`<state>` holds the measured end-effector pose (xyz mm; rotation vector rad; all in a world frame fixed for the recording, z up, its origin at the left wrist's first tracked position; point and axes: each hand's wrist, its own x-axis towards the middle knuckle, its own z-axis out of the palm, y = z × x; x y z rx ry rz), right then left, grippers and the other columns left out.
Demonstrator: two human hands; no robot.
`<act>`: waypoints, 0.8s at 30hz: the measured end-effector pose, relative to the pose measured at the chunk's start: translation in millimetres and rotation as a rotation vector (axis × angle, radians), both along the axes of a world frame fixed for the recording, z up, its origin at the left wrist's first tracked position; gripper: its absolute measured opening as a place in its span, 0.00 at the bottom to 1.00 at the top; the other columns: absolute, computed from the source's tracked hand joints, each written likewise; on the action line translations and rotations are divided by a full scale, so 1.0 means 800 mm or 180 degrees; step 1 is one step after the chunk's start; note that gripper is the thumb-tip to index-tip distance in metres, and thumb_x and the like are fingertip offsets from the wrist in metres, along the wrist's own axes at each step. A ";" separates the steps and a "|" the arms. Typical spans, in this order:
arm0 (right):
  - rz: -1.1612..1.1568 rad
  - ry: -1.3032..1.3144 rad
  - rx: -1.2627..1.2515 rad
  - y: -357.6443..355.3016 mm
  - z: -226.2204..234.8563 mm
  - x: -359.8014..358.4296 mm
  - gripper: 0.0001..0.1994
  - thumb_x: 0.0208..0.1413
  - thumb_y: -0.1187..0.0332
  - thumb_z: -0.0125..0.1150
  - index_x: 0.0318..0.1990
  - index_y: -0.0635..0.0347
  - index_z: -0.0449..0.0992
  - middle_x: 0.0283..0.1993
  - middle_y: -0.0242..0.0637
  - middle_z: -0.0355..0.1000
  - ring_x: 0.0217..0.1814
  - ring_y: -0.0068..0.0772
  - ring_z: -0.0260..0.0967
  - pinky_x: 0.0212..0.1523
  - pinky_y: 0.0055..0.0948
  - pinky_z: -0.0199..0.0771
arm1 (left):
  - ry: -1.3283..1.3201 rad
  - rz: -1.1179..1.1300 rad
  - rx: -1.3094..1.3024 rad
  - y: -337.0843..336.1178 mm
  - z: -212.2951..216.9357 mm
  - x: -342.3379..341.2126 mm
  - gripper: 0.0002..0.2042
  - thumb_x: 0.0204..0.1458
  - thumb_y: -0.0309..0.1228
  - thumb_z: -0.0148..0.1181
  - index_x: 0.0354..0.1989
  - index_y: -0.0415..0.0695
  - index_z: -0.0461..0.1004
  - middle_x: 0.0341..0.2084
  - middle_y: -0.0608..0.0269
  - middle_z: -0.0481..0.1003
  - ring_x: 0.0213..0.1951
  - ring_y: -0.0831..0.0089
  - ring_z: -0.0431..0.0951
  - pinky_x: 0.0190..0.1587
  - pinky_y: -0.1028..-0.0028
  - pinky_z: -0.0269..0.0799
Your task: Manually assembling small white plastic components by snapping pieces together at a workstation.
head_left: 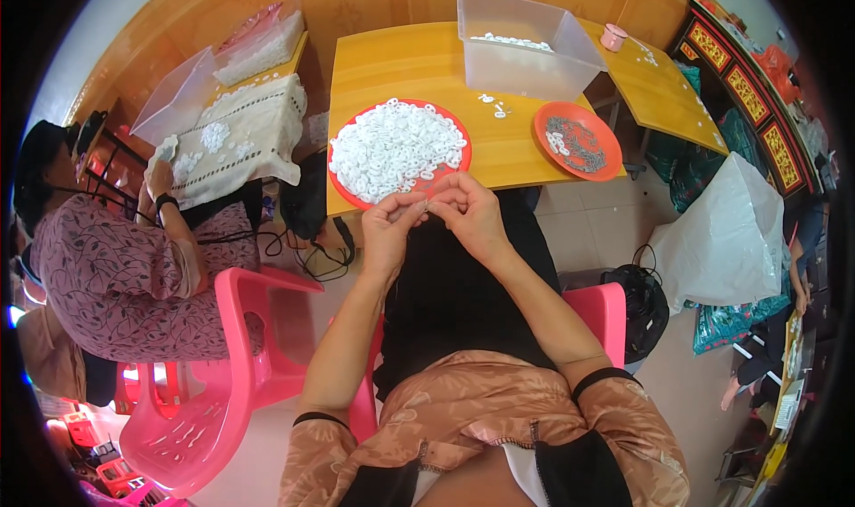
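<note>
My left hand (390,228) and my right hand (472,215) meet at the near edge of the yellow wooden table (499,164). Thumbs and fingers of both are pinched together, tip to tip. Whatever they hold between them is too small to make out. Just beyond my fingers lies a round red tray (466,155) heaped with small white oval plastic pieces (396,151) that have holes in them. To the right, an orange-red plate (607,167) bears small grey metal parts (583,151) and several white pieces. A few loose white pieces (497,109) lie between the two.
A clear plastic bin (525,66) holding white pieces stands at the table's back. At left, a person (125,266) works at a cloth-covered table (240,137). Pink chairs (236,373), a black bag (646,311) and a large white sack (721,240) stand around me.
</note>
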<state>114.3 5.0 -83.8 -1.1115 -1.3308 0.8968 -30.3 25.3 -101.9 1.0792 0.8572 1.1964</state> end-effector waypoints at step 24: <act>0.0021 -0.3525 0.0700 0.103 -0.005 0.015 0.06 0.44 0.69 0.59 0.25 0.63 0.78 0.27 0.49 0.73 0.33 0.49 0.72 0.35 0.44 0.72 | -0.1234 0.0099 -0.0621 0.005 0.014 -0.015 0.09 0.51 0.21 0.57 0.41 0.35 0.72 0.30 0.61 0.75 0.31 0.78 0.75 0.36 0.83 0.72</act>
